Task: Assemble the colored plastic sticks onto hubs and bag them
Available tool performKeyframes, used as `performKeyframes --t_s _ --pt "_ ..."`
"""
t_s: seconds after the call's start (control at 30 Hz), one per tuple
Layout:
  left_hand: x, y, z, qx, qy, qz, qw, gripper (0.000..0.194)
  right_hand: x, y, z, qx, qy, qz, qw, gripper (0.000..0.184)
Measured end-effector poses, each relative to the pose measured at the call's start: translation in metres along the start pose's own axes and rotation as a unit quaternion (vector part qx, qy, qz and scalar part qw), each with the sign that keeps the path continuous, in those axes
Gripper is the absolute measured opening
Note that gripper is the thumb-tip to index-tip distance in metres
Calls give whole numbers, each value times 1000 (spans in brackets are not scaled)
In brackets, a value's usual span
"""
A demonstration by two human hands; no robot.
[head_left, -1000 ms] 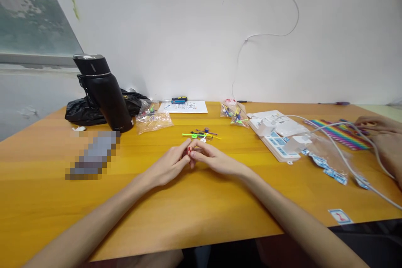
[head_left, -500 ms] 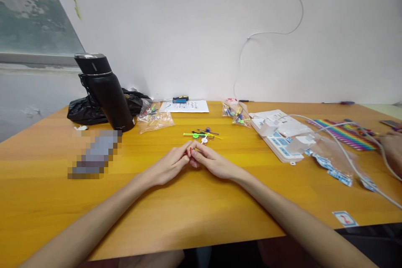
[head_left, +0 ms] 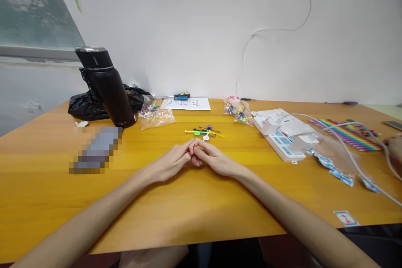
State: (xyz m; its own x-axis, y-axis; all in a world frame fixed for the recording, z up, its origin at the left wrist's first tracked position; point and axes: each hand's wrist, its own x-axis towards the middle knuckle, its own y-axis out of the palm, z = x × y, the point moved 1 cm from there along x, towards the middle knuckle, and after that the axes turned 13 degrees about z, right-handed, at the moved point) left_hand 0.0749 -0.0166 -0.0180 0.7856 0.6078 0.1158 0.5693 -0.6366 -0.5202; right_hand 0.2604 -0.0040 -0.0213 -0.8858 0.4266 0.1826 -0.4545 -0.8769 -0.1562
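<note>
My left hand (head_left: pixel 172 162) and my right hand (head_left: pixel 216 160) meet fingertip to fingertip over the middle of the wooden table (head_left: pixel 176 213). Both are closed in a pinch on a small red piece (head_left: pixel 194 148). Fingers cover most of it, so its full shape is hidden. Just beyond the fingertips lie several thin plastic pieces with round discs: a green piece (head_left: pixel 197 133), a white piece (head_left: pixel 206 137), a yellow piece (head_left: pixel 219 134), and some dark blue and black ones.
A black bottle (head_left: pixel 108 88) stands left, beside a black plastic bag (head_left: pixel 83 106) and a pixelated flat object (head_left: pixel 97 148). Behind are clear bags (head_left: pixel 157 118), paper (head_left: pixel 196 104) and a screwdriver (head_left: pixel 181 97). Right: a power strip (head_left: pixel 282 144), cables, a rainbow-striped item (head_left: pixel 348 136) and another person's hand (head_left: pixel 395 148).
My hands keep pinching the red piece, with only slight finger movement. The view has shifted a little. At the right, the other person's hands have drawn back toward the edge.
</note>
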Motion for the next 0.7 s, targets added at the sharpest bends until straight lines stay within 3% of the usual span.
performKeyframes --t_s 0.4,0.53,0.7 --pt "-1 -4 -2 -20 -19 -1 1000 20 0 1 0 36 0 1 999 33" --pt "-4 -7 4 -81 -46 -55 994 18 -1 -11 8 35 -27 -84 995 31" --pt "1 -4 9 -177 -40 -106 978 8 -6 -36 13 91 -21 -219 971 28"
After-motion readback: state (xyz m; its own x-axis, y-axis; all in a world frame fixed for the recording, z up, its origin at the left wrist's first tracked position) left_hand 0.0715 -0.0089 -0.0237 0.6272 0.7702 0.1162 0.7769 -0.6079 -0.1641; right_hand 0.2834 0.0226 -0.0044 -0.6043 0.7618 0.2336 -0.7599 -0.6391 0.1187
